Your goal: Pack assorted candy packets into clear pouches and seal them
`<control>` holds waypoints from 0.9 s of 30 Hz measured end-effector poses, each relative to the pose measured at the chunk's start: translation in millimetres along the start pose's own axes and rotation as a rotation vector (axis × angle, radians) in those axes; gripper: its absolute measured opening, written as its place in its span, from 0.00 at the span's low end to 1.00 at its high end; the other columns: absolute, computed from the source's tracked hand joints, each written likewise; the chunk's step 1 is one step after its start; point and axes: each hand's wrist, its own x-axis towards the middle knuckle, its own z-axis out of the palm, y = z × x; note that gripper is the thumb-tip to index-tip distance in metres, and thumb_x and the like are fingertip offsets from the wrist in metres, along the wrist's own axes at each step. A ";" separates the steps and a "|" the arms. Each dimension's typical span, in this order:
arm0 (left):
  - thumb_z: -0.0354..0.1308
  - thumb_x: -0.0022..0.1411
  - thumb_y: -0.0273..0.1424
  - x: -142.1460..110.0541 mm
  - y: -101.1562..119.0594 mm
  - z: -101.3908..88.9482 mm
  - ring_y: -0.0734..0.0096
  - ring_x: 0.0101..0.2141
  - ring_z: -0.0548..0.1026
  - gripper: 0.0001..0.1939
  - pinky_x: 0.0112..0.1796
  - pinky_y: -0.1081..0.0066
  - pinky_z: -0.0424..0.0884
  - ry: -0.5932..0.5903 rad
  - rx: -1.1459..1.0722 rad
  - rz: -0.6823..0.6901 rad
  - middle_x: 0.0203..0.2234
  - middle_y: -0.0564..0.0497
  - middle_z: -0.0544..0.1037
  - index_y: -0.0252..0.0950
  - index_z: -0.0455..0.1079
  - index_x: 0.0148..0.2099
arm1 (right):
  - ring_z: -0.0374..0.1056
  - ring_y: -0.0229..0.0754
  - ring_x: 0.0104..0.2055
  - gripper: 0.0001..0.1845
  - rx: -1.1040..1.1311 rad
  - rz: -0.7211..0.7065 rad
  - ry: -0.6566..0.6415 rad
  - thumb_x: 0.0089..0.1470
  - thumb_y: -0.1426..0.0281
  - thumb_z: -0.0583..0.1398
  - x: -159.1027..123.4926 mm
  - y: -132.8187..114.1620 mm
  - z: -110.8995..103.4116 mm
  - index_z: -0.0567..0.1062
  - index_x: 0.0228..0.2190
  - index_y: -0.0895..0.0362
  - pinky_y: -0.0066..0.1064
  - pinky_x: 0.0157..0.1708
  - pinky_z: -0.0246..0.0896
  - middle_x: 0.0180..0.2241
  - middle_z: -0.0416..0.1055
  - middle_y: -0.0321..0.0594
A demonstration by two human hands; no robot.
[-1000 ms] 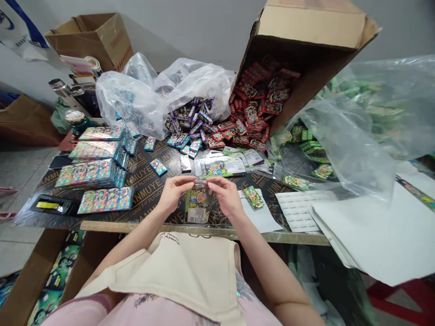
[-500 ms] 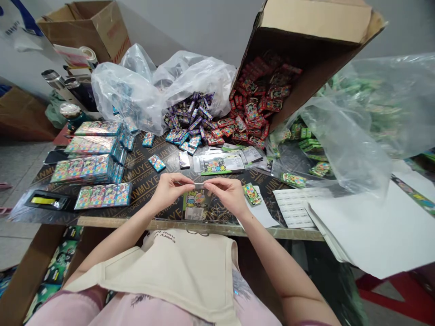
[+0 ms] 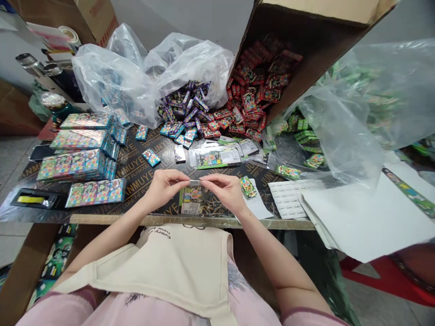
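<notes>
Between my two hands hangs a clear plastic bag [image 3: 192, 199] with a black and green printed label in its lower left part. My left hand [image 3: 166, 188] pinches its top edge at the left. At the right, my right hand [image 3: 222, 190] pinches the same edge, fingertips a little apart from the left ones. Just beyond lie more printed bags [image 3: 217, 157] in a loose pile. A small green box [image 3: 248, 187] rests on white paper to the right of my right hand. One blue box [image 3: 151, 157] lies past my left hand.
Packed sets of boxes [image 3: 70, 165] are stacked at the left, near a tape cutter [image 3: 34, 199]. Purple boxes [image 3: 186, 106] spill from a plastic bag, red boxes [image 3: 249, 106] from a carton. Green boxes [image 3: 304, 136] and a label sheet [image 3: 288, 199] are at the right.
The whole view has shifted slightly, so the table's things sit lower-angled and further left. Both hands keep their pinch on the plastic bag's top edge.
</notes>
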 end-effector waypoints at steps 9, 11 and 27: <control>0.58 0.61 0.27 -17.0 -15.6 3.7 0.71 0.32 0.79 0.05 0.34 0.73 0.76 0.101 0.351 0.402 0.33 0.44 0.81 0.32 0.75 0.34 | 0.75 0.44 0.44 0.10 -0.255 -0.407 0.002 0.54 0.72 0.62 -17.5 20.3 -6.8 0.80 0.39 0.51 0.37 0.46 0.72 0.43 0.78 0.41; 0.58 0.61 0.28 -17.7 -18.4 5.8 0.71 0.33 0.79 0.05 0.35 0.73 0.76 0.100 0.360 0.415 0.33 0.44 0.81 0.33 0.75 0.37 | 0.75 0.43 0.44 0.12 -0.287 -0.473 0.012 0.56 0.74 0.59 -21.6 22.9 -4.7 0.79 0.41 0.50 0.36 0.45 0.72 0.44 0.77 0.42; 0.58 0.59 0.31 -98.5 -100.7 -33.5 0.58 0.36 0.79 0.11 0.41 0.57 0.75 0.664 0.452 -0.419 0.36 0.42 0.80 0.33 0.76 0.42 | 0.43 0.58 0.68 0.49 -0.602 -0.353 -0.724 0.40 0.76 0.64 170.9 98.7 122.9 0.53 0.63 0.56 0.56 0.61 0.41 0.66 0.46 0.54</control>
